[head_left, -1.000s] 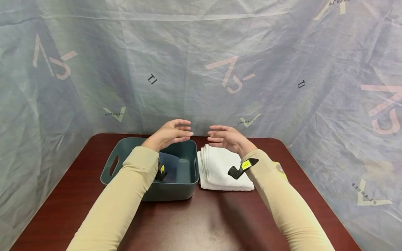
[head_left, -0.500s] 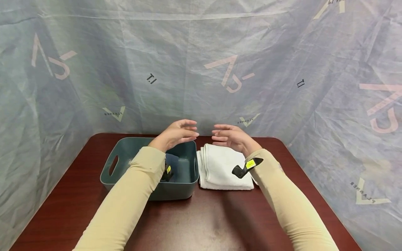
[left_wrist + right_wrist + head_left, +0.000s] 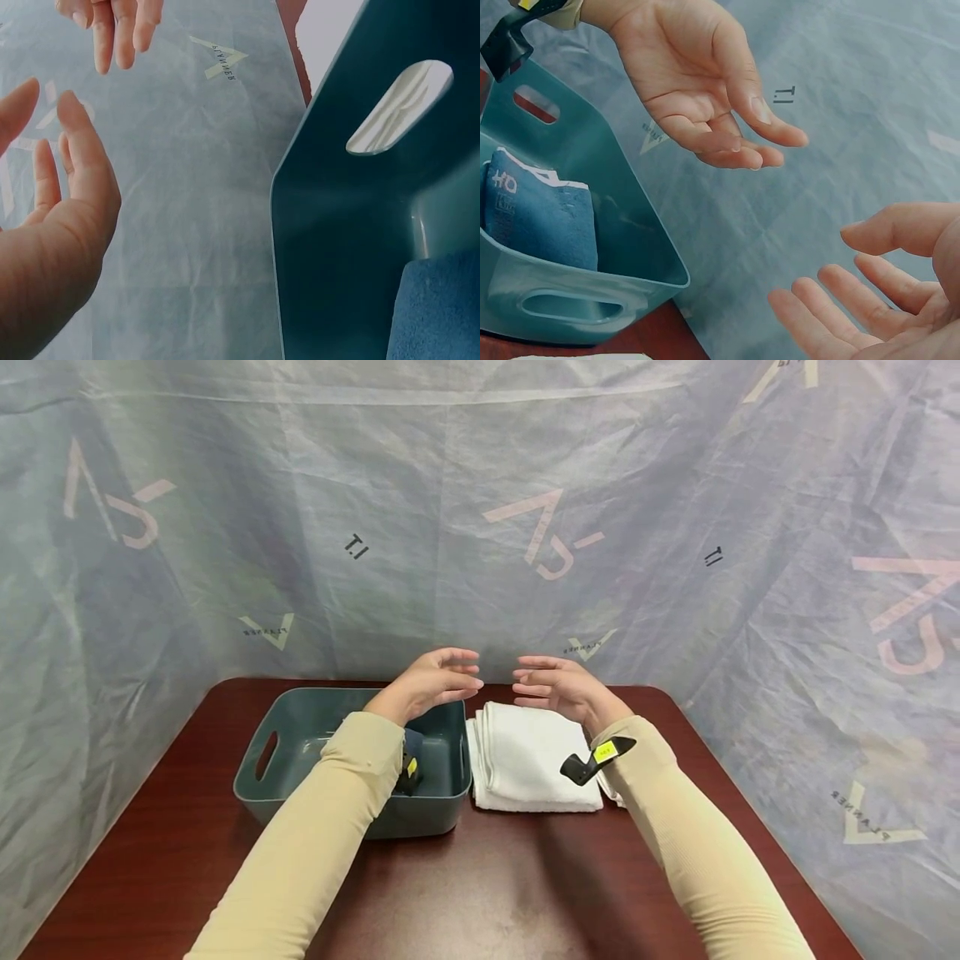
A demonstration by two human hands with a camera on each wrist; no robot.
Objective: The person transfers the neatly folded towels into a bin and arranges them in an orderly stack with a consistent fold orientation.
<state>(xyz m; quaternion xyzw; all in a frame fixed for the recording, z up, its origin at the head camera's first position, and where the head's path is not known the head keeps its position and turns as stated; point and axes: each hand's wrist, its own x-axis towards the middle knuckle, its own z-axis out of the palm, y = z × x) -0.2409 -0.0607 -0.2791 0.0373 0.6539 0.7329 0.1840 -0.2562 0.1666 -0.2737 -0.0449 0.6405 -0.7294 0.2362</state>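
Note:
Both hands hover in the air, palms facing each other with a gap between the fingertips. My left hand (image 3: pixel 431 681) is over the right part of a dark teal plastic basin (image 3: pixel 277 793), its fingers relaxed and holding nothing. My right hand (image 3: pixel 566 689) is above a folded white towel (image 3: pixel 528 760), fingers loosely bent and holding nothing. Inside the basin lies a folded blue towel (image 3: pixel 547 214) with a white edge and printed characters, best seen in the right wrist view. In the head view the left forearm covers most of that blue towel.
The basin and white towel stand side by side on a dark red-brown table (image 3: pixel 480 893). Slots (image 3: pixel 401 109) are cut as handles in the basin's ends. A grey printed sheet (image 3: pixel 420 527) hangs around the table's back and sides. Black camera mounts sit at both wrists.
Both hands have drifted a little to the right, still facing each other. A yellow patterned thing beside the right forearm has become hidden behind it. The basin and white towel stay in place.

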